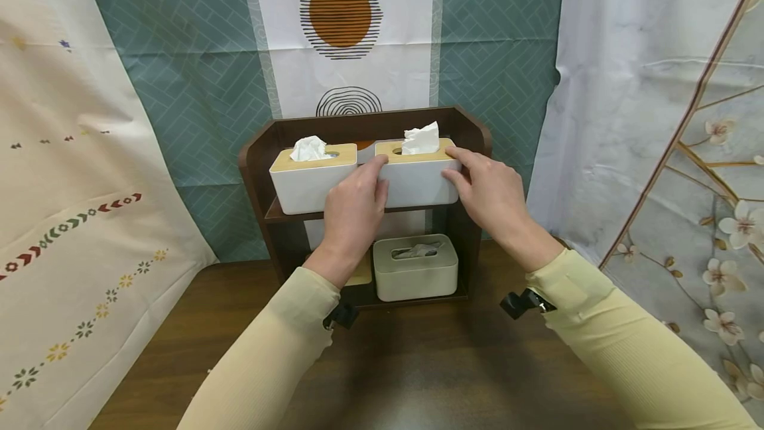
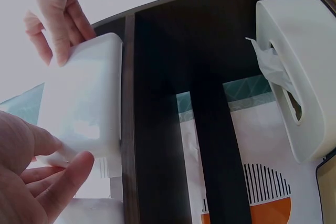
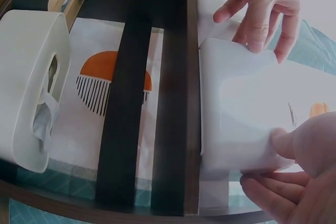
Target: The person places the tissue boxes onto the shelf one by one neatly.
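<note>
Two hands hold one tissue box on a small shelf unit. Biggest in view are the hanging cloths behind: a teal patterned one (image 1: 197, 85) with a white panel showing an orange disc (image 1: 340, 12), a cream one (image 1: 65, 184) at the left, and a floral one (image 1: 704, 204) at the right. Below them lies the dark wooden worktop (image 1: 430, 363), and at its far edge stands the dark brown shelf unit (image 1: 471, 217).

On the upper shelf are two white boxes with wooden lids, side by side. The left tissue box (image 1: 307, 181) stands untouched, just beside the held one. The right tissue box (image 1: 418, 174) sits at the right end of the upper shelf, with a white tissue (image 1: 420, 139) standing up from its lid. On the lower shelf stands a grey tissue box (image 1: 416, 267), directly under the held one.

The left hand (image 1: 353, 208) grips the left end of the right tissue box, thumb on the lid edge and fingers curled against the front. The right hand (image 1: 491, 190) grips the right end, fingers curled around the corner. Both sleeves are pale yellow.
</note>
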Demonstrator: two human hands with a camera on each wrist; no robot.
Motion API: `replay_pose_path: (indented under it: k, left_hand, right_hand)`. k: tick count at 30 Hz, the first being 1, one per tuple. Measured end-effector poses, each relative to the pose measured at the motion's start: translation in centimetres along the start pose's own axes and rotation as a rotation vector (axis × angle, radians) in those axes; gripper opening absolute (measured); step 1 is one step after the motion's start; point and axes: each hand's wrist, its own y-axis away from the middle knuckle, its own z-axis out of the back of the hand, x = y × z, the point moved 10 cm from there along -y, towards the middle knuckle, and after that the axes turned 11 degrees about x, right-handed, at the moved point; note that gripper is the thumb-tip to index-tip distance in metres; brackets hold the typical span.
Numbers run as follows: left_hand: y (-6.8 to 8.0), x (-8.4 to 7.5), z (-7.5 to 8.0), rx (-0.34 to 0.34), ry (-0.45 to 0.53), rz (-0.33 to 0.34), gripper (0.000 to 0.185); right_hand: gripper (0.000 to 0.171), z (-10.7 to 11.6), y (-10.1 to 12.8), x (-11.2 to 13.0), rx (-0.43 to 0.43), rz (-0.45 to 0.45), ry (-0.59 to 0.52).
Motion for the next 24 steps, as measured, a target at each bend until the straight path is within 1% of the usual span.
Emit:
replay_pose_path:
  k: [13,20,24]
  left_hand:
    - [-0.25,0.12,-0.34,0.009,-0.004,0.002,0.038]
    - [-0.30,0.06,-0.50,0.011,-0.009,0.007,0.039]
    - [-0.28,-0.03,-0.66,0.019,-0.006,-0.002,0.042]
  right_hand:
    - [0.049,-0.44,-0.59,-0.28,0.022,-0.010,-0.010]
    - [0.050,-0.67,-0.51,-0.50,0.037,-0.026,-0.020]
    - [0.051,-0.75,-0.25,-0.36,0.046,-0.018,-0.021]
